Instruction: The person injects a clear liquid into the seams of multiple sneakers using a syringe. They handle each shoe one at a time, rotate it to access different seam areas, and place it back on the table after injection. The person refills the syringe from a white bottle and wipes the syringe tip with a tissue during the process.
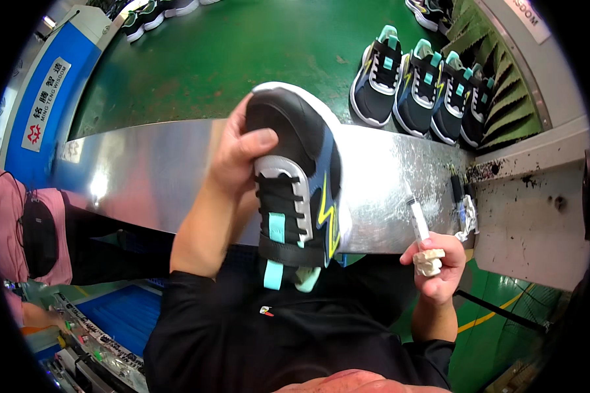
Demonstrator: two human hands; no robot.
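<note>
The black shoe is at the centre of the frame, raised over the metal desk, toe toward the top and ankle opening toward the bottom; the left hand is clamped on its toe end, thumb across the upper, remaining fingers hidden behind; the right hand, at the lower right of the frame, is closed around a slim syringe with its tip directed upward, and a cream-coloured wad is pinched in the same grip; the hands are well apart, and neither syringe nor wad touches the shoe; status of the work, as judged from this view: main assembly appears complete, since the white sole, the black laces and the turquoise tab are all in place; handwork on this unit appears incomplete, since the shoe is held up with the syringe ready in hand; whether anything has been applied along the sole edge cannot be told, as no residue is discernible; four similar shoes stand in a row at the upper right of the frame, on or beside the green surface; whether they are treated or waiting cannot be determined.
</note>
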